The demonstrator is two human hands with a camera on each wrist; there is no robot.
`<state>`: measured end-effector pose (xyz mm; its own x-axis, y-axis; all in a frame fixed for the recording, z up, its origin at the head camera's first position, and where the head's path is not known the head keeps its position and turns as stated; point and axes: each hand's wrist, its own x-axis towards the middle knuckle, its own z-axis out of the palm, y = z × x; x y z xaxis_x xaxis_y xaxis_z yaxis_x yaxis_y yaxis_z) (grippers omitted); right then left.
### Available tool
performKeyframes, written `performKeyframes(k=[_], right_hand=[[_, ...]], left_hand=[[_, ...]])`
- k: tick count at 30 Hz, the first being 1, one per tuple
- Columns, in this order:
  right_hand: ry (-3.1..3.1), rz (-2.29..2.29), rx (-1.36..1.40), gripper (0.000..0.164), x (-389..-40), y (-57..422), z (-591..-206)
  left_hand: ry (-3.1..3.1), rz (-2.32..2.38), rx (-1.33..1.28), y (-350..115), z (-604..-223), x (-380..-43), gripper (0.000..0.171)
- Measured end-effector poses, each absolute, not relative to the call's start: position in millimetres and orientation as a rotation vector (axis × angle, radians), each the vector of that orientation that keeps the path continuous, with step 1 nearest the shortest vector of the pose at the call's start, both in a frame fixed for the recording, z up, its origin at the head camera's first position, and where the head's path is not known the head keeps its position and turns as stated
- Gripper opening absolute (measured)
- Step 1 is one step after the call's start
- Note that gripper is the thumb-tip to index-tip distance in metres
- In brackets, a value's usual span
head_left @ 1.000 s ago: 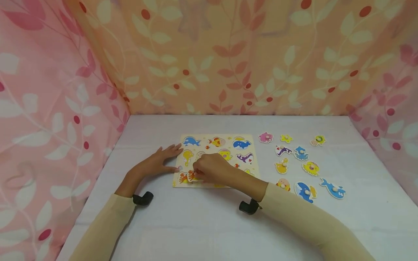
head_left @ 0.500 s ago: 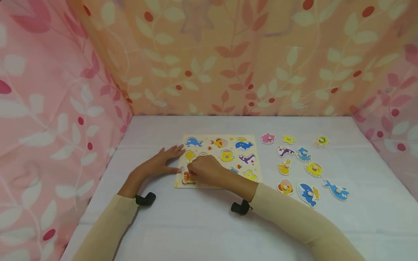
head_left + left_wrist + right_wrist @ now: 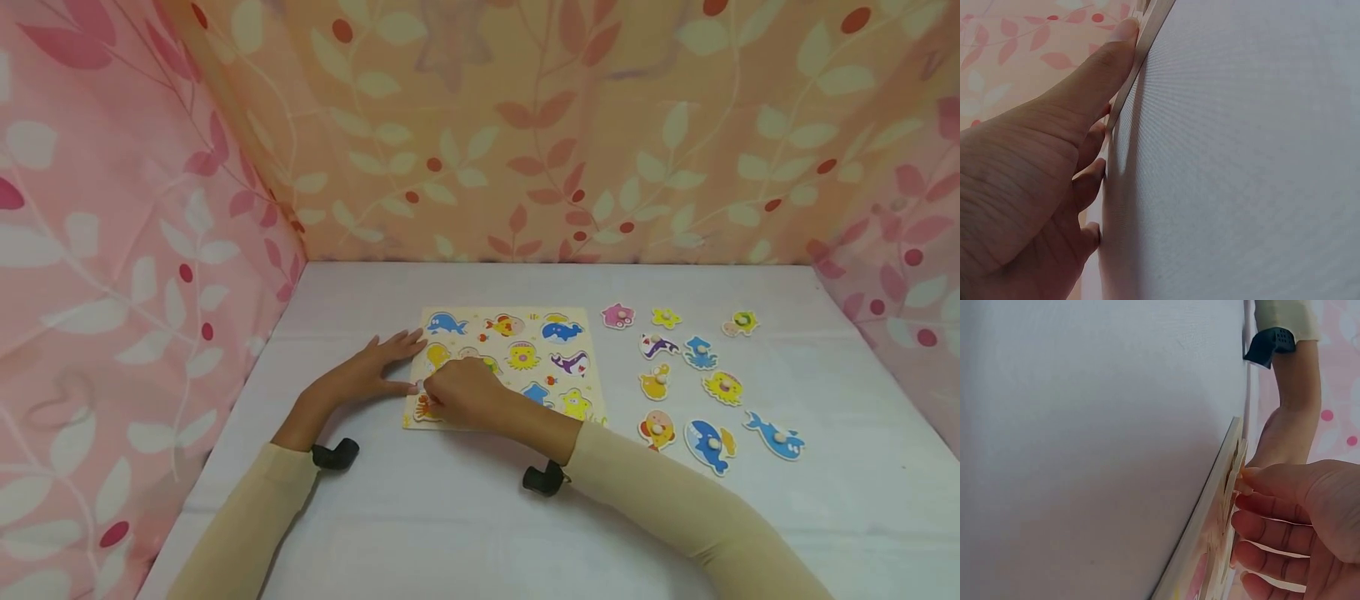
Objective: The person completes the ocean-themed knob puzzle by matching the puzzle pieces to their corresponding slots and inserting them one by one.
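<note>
A wooden peg puzzle board (image 3: pixel 531 343) with sea-animal pictures lies on the white-covered table. My right hand (image 3: pixel 472 393) is over its near left corner, thumb and fingertips pinching an orange-red crab puzzle piece (image 3: pixel 425 408); the hand covers most of that piece. In the right wrist view the piece (image 3: pixel 1231 490) lies close along the board's face, slightly tilted to it. On the board's left side rests my left hand (image 3: pixel 367 372), fingers spread, with the fingertips at the edge. The left wrist view shows its thumb (image 3: pixel 1100 65) against the board's rim.
Right of the board lie several loose knobbed pieces, among them a pink fish (image 3: pixel 618 316), a yellow starfish (image 3: pixel 666 317), a yellow octopus (image 3: pixel 723 387), a blue whale (image 3: pixel 707 444) and a blue dolphin (image 3: pixel 777 436). Patterned cloth walls (image 3: pixel 480 167) stand behind and at both sides.
My right hand has moved left with the crab piece, toward the board's near left corner, and lies lower over the crab picture. The left hand has stayed at the board's left edge.
</note>
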<state>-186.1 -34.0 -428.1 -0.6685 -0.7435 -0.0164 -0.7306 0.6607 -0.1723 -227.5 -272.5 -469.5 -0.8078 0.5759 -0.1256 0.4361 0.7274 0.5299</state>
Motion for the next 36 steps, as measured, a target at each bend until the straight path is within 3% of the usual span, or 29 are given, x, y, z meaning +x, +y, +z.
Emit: performKeyframes(k=[26, 36], right_hand=[[2.802, -0.302, -1.198, 0.017, -185, -34, -429], [2.792, -0.385, -1.185, 0.025, -182, -9, -415]], left_hand=[[2.650, 0.693, 0.792, -272, -468, -229, 0.090], [2.665, 0.701, 0.776, -270, -468, -227, 0.091]])
